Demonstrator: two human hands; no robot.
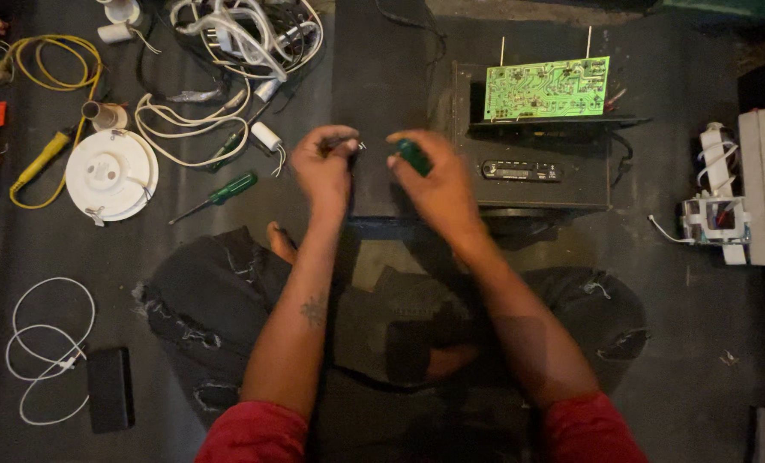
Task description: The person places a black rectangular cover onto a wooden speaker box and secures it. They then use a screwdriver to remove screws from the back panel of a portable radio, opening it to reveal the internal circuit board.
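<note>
The left hand (325,168) pinches its fingertips (341,146) shut on a small dark part with a pale tip; it is too small and blurred to name. Just beside it, the right hand (434,180) closes its fingers around the green handle of a screwdriver (413,157), whose shaft is hidden, so I cannot tell whether the tip touches the small part. Both hands hover close together over the dark floor mat (382,86), just left of an opened black speaker box (532,163), on whose top edge a green circuit board (547,88) stands propped up. The step in hand looks like fine work on the pinched piece with the tool, a fitting or loosening job by my judgement. A next move here calls for a steady left pinch and a well-aligned tip, since the piece is tiny and could slip. Farther out to the left lie a second green screwdriver (219,193), a round white lamp base (111,174), a tangle of white cables (245,34) and a yellow wire (52,64); a white bracket assembly (729,206) rests well apart at the right.
</note>
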